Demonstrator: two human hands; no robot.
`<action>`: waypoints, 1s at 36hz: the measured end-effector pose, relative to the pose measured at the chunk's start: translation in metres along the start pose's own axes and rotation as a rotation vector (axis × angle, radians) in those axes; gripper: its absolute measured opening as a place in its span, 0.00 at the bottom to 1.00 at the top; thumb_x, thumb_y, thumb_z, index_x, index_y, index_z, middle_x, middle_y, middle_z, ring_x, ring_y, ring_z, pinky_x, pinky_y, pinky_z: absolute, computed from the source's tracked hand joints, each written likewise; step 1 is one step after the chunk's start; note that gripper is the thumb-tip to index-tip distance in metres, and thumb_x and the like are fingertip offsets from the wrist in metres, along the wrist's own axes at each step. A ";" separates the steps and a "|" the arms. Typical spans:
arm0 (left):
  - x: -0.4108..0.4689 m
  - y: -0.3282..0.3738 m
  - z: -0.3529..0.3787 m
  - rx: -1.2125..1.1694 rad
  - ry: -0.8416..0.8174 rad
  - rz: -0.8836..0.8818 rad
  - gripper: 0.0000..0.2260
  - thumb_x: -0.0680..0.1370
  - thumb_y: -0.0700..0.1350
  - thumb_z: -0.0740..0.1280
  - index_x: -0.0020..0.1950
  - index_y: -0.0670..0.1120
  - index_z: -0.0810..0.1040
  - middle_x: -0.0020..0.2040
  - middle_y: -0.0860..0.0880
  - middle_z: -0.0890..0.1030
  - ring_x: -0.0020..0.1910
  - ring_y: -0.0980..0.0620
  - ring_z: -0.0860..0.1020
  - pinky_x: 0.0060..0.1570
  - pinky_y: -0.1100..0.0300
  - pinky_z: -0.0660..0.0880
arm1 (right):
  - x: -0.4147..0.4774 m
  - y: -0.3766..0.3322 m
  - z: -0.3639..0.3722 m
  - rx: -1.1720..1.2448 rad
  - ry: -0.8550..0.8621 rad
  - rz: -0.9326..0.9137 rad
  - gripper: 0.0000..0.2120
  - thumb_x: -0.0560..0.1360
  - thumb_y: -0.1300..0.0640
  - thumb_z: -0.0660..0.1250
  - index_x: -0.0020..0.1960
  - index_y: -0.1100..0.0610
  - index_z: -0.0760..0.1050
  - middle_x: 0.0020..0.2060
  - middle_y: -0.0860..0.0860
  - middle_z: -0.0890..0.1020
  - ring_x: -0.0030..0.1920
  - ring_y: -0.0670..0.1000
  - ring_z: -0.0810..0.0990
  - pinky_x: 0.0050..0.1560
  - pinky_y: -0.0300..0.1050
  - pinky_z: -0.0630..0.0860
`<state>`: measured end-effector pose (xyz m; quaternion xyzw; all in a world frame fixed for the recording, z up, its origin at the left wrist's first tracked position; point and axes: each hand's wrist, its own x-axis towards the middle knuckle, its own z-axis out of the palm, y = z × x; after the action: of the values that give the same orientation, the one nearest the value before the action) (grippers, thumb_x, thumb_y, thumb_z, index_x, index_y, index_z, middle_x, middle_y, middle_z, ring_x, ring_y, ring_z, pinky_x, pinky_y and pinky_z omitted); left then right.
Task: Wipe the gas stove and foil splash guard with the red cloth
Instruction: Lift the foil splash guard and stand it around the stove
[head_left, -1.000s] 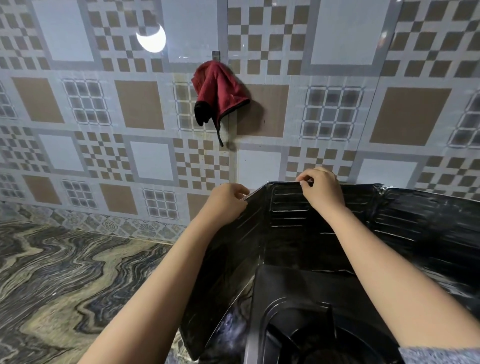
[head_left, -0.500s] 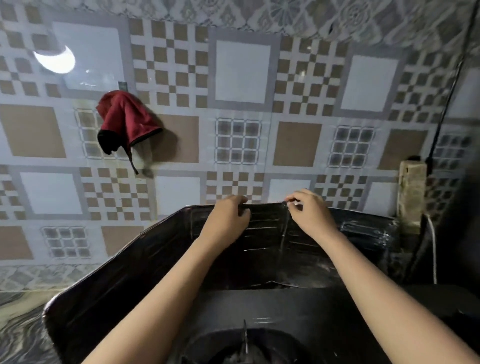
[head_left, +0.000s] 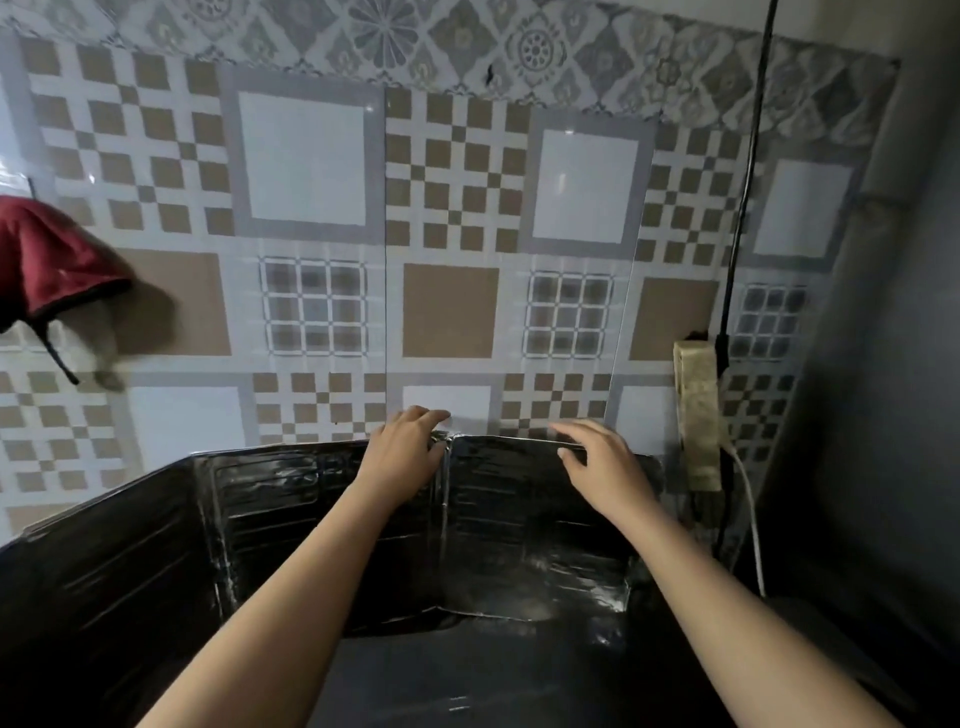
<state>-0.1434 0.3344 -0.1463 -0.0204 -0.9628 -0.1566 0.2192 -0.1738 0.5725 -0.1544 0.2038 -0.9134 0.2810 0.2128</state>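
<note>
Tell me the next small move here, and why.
Probably reach the left hand over to the red cloth hanging on the wall at far left. Both hands are bare at the splash guard top edge, so no wiping can start.

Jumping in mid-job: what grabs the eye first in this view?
Both bare hands sit at the top edge of the dark, shiny foil splash guard: the left hand rests over it at the centre seam, the right hand is open just to the right. The red cloth hangs unused on the patterned tile wall, far left.
</note>
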 end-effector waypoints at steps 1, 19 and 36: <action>0.003 0.001 0.004 0.006 0.001 -0.006 0.19 0.78 0.47 0.60 0.70 0.51 0.68 0.68 0.48 0.71 0.65 0.46 0.70 0.63 0.50 0.66 | 0.002 0.004 0.001 0.001 -0.002 0.003 0.17 0.77 0.59 0.63 0.65 0.52 0.72 0.63 0.48 0.74 0.65 0.50 0.70 0.64 0.43 0.66; 0.011 0.005 0.037 -0.067 0.075 -0.021 0.10 0.80 0.48 0.58 0.57 0.54 0.77 0.52 0.52 0.79 0.56 0.50 0.74 0.53 0.52 0.60 | 0.033 0.047 0.013 -0.080 0.026 0.029 0.10 0.78 0.60 0.59 0.54 0.54 0.78 0.53 0.50 0.81 0.54 0.54 0.77 0.53 0.47 0.71; 0.018 0.050 0.051 -0.187 -0.010 -0.030 0.10 0.79 0.46 0.59 0.54 0.54 0.79 0.56 0.53 0.80 0.58 0.51 0.74 0.53 0.53 0.58 | 0.031 0.080 -0.004 -0.193 0.083 0.095 0.09 0.76 0.63 0.59 0.49 0.56 0.78 0.48 0.53 0.82 0.49 0.56 0.76 0.50 0.50 0.74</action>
<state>-0.1750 0.3970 -0.1676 -0.0272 -0.9453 -0.2490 0.2092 -0.2373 0.6280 -0.1702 0.1269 -0.9353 0.2095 0.2555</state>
